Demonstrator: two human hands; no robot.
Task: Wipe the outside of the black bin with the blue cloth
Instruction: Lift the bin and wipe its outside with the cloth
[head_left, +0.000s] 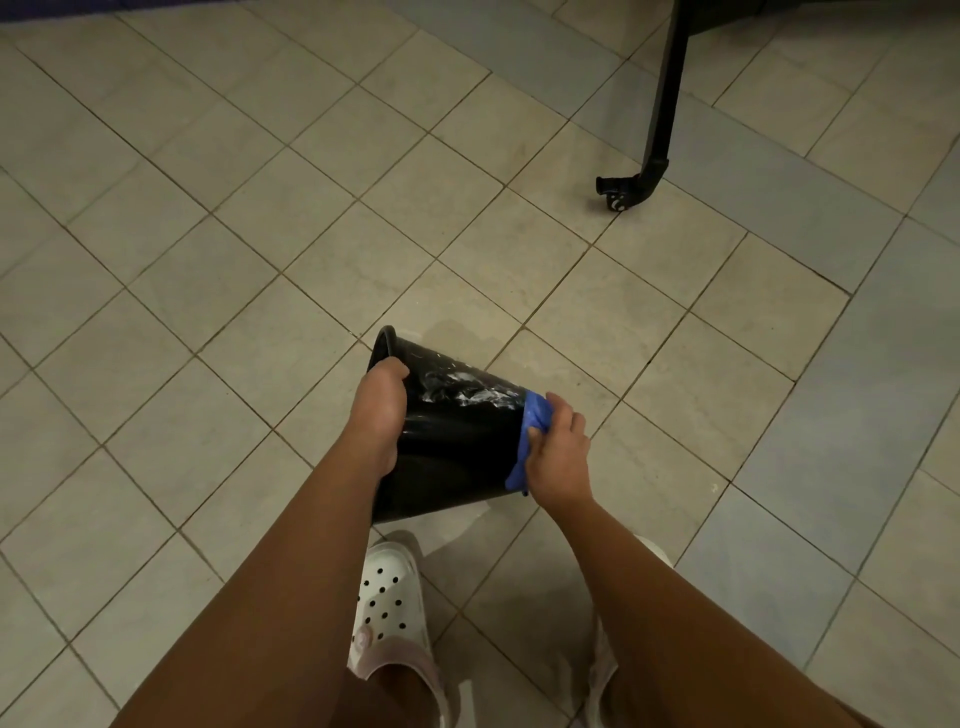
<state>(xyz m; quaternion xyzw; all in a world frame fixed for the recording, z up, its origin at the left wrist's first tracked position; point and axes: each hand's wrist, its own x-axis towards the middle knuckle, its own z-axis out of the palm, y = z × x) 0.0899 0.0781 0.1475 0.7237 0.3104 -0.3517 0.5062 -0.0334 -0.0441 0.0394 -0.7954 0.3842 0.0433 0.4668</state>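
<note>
While the black bin (452, 441) is held tipped on its side above the tiled floor (260, 208), its open rim is pointed up-left and its narrower base to the right. Any label on the bin wall cannot be made out.

Counted: one bin, one blue cloth (535, 415), two hands, two clogs, one black furniture leg (667, 88) with one castor (615, 200).

Left hand (376, 410) is clamped on the rim end. The thumb is laid on the outer wall and the fingers are hidden past the rim, so the exact wrap cannot be told.

Right hand (558, 452) is closed round the bunched cloth with the fingers curled. The cloth is pressed against the base edge of the bin and draped along that edge from top to bottom.

White smears (467, 397) are seen on the upper wall, between the two hands.

Bin is located in the lower middle of the view, just ahead of the feet. White clog (387, 597) with a perforated top is worn on the left foot, directly below the bin. Second clog (652, 545) is mostly hidden by the right forearm.

Furniture leg is located at upper right, well apart from the bin, with the castor resting on the floor.
</note>
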